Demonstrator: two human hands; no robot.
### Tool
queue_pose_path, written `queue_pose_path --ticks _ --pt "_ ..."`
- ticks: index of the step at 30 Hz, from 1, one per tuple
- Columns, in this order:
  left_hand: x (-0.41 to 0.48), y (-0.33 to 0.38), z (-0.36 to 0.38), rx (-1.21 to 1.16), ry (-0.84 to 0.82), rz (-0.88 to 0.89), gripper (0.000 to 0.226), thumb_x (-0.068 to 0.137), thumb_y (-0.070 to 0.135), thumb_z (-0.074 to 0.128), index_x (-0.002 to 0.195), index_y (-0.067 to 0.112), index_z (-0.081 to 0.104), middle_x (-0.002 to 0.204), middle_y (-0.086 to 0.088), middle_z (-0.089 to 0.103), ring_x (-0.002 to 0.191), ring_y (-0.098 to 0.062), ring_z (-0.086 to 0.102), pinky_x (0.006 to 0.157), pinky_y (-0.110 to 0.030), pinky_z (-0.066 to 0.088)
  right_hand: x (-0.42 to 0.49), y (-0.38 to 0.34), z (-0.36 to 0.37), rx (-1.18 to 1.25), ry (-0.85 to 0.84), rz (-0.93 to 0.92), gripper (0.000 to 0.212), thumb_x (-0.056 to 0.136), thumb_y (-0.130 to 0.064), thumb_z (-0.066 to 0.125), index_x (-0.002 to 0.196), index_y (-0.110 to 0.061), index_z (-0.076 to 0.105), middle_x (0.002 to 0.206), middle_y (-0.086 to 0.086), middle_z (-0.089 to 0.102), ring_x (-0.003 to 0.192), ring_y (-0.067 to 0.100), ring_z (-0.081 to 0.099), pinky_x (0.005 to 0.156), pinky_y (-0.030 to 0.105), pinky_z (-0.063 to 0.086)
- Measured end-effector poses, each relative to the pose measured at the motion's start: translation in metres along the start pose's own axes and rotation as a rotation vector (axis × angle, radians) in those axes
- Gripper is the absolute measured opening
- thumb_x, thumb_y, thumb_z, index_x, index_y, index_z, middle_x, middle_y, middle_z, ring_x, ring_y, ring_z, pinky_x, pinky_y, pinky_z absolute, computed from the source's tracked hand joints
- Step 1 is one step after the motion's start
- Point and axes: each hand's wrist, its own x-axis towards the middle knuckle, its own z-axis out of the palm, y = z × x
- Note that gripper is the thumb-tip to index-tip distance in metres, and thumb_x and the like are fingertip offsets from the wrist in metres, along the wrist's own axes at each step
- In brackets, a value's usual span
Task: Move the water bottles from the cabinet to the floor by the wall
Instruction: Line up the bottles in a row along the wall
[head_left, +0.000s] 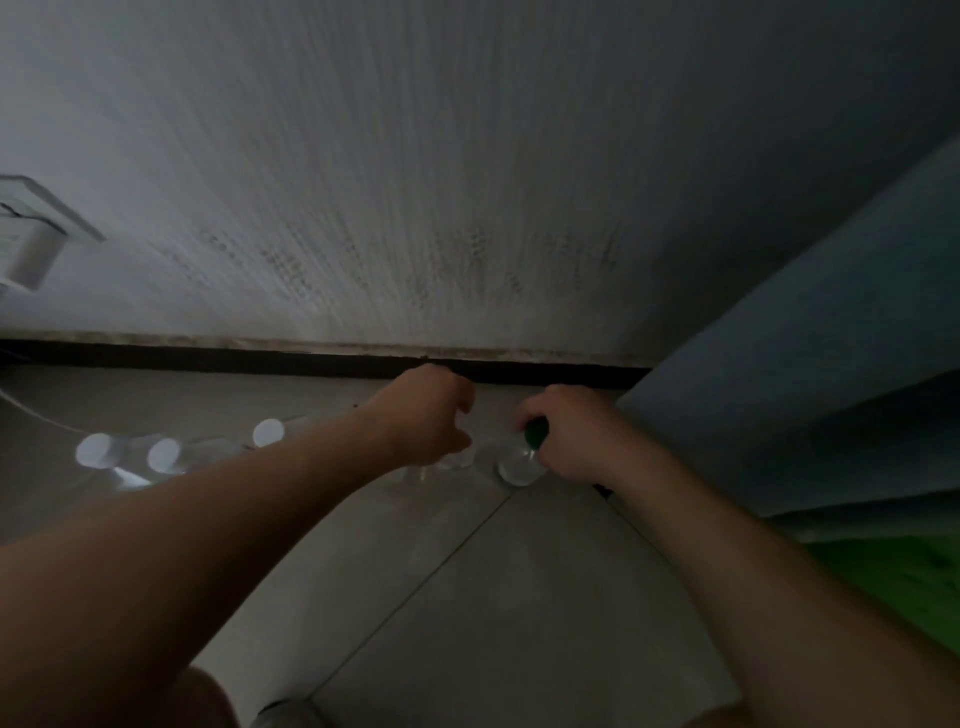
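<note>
- Head view: the picture is dim and blurred. Both bare arms reach down and forward to where the floor (519, 571) meets the wall (467, 182).
- The right hand (576, 436) is curled round the top of a green-capped bottle (517, 467). The fingers pinch around the green cap, and the clear body shows just below the hand. This bottle sits low at the floor, close to the dark baseboard (260, 358) along the foot of the wall.
- The left hand (421, 415) hangs with its fingers curled downward, right over a clear bottle (436, 467). I cannot tell whether the fingers grip that bottle or only hover at its top, because the blur hides the contact.
- The two bottles are just beside each other, between the two hands.
- Further left, three white-capped bottles (163, 455) are on the floor near the wall in a loose row. Their caps show as bright round spots.
- A wall socket (36, 234) with something plugged in is at the far left, and a thin pale cord (31, 410) trails across the floor below it.
- A blue-grey cloth (805, 389) fills the right side, with a green surface (893, 582) beneath it.
</note>
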Motion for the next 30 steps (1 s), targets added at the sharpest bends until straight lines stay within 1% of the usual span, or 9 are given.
queue_pose_path --ticks 1,5,7,10,13,17,21,25,30 --pt "0.001 -0.002 -0.002 -0.014 0.017 -0.002 0.040 0.083 0.035 0.074 0.117 0.018 0.063 0.111 -0.005 0.063 0.079 -0.011 0.052 0.072 -0.025 0.039 0.001 0.001 0.000 0.008 0.007 0.008 0.040 0.081 -0.013 0.064 0.120 -0.025 0.065 0.125 0.005 0.056 0.110 0.022 0.056 0.093 0.033 0.049" --pt "0.008 -0.011 -0.009 -0.071 0.060 -0.021 0.036 0.081 0.033 0.076 0.113 0.018 0.067 0.107 -0.003 0.066 0.096 -0.017 0.060 0.077 -0.028 0.047 0.005 0.004 -0.002 0.065 0.061 0.035 0.035 0.083 -0.010 0.062 0.115 -0.022 0.068 0.127 0.004 0.058 0.109 0.022 0.057 0.094 0.034 0.050" --pt "0.011 -0.014 -0.011 -0.097 0.065 -0.016 0.034 0.081 0.032 0.076 0.110 0.018 0.069 0.105 -0.003 0.065 0.093 -0.016 0.059 0.077 -0.029 0.048 0.007 0.004 -0.003 0.081 0.079 0.052 0.034 0.081 -0.010 0.062 0.113 -0.022 0.069 0.124 0.003 0.061 0.108 0.021 0.058 0.093 0.034 0.051" --pt "0.016 -0.014 -0.014 -0.108 0.088 -0.005 0.028 0.081 0.031 0.077 0.105 0.019 0.069 0.098 0.001 0.063 0.088 -0.012 0.056 0.073 -0.026 0.043 0.013 0.003 -0.005 0.114 0.107 0.076 0.035 0.078 -0.010 0.067 0.110 -0.023 0.070 0.121 0.002 0.063 0.106 0.020 0.059 0.089 0.031 0.052" --pt "0.022 -0.014 -0.017 -0.103 0.095 0.005 0.027 0.081 0.030 0.076 0.105 0.019 0.069 0.094 0.004 0.059 0.090 -0.013 0.055 0.075 -0.026 0.041 0.019 0.003 -0.007 0.148 0.126 0.097 0.034 0.079 -0.010 0.066 0.112 -0.021 0.069 0.122 0.004 0.062 0.107 0.019 0.058 0.088 0.028 0.051" --pt "0.029 -0.016 -0.021 -0.090 0.114 0.031 0.028 0.079 0.027 0.077 0.105 0.017 0.072 0.100 -0.002 0.067 0.094 -0.017 0.060 0.074 -0.026 0.039 0.025 0.000 -0.010 0.183 0.174 0.117 0.042 0.077 -0.013 0.071 0.119 -0.017 0.067 0.125 0.005 0.061 0.109 0.019 0.057 0.085 0.024 0.049" --pt "0.033 -0.015 -0.022 -0.105 0.110 0.034 0.033 0.079 0.024 0.075 0.112 0.018 0.071 0.109 -0.004 0.067 0.101 -0.019 0.059 0.076 -0.025 0.039 0.030 -0.003 -0.012 0.184 0.227 0.145 0.042 0.079 -0.014 0.070 0.121 -0.015 0.066 0.126 0.008 0.060 0.112 0.022 0.057 0.091 0.027 0.049" --pt "0.035 -0.015 -0.021 -0.084 0.105 0.042 0.035 0.083 0.020 0.071 0.117 0.019 0.069 0.115 -0.005 0.065 0.106 -0.020 0.058 0.079 -0.024 0.038 0.035 -0.003 -0.011 0.207 0.274 0.168 0.032 0.079 -0.014 0.070 0.110 -0.010 0.071 0.113 0.011 0.066 0.102 0.025 0.062 0.088 0.035 0.054" --pt "0.037 -0.014 -0.020 -0.060 0.106 0.063 0.035 0.084 0.015 0.068 0.119 0.021 0.068 0.116 -0.005 0.064 0.109 -0.021 0.057 0.080 -0.023 0.036 0.045 -0.001 -0.009 0.201 0.335 0.182 0.025 0.076 -0.018 0.071 0.098 -0.008 0.073 0.099 0.011 0.069 0.091 0.024 0.064 0.077 0.031 0.055"
